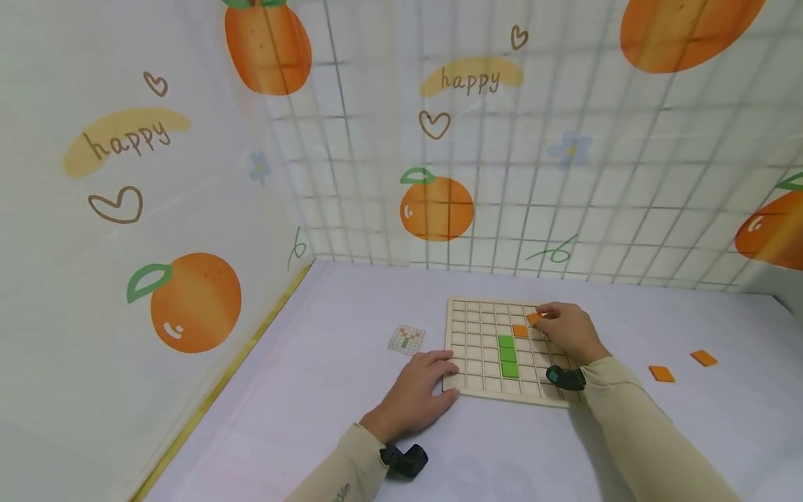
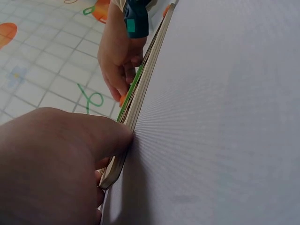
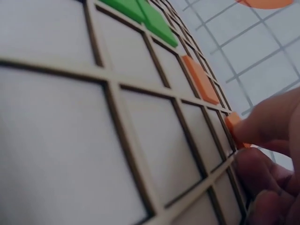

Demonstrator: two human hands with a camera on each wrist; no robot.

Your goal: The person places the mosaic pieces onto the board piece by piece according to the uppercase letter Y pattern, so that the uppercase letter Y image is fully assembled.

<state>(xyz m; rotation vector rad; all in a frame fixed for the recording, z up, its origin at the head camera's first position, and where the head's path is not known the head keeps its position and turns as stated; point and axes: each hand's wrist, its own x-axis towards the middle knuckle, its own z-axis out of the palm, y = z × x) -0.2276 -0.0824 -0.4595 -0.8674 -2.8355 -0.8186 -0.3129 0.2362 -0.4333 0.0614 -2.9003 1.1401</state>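
Note:
A wooden grid board (image 1: 475, 359) lies flat on the table. My left hand (image 1: 414, 394) holds its near left corner, the thumb at the front edge and the fingers over the left side. Three green tiles (image 1: 507, 355) form a column in the board's cells. Up and to the right of them sits an orange tile (image 1: 520, 331). Near the far right edge my right hand (image 1: 569, 331) pinches another orange tile (image 3: 232, 123) between thumb and fingers, at a cell on the diagonal from the first. The right hand and forearm hide part of the board's right side.
Left of the board lies a small pattern card (image 1: 406, 339) with a coloured grid figure. Two loose orange tiles, one nearer (image 1: 661, 374) and one farther (image 1: 704, 358), lie on the table to the right. A printed curtain (image 1: 376, 209) over a wire grid stands behind.

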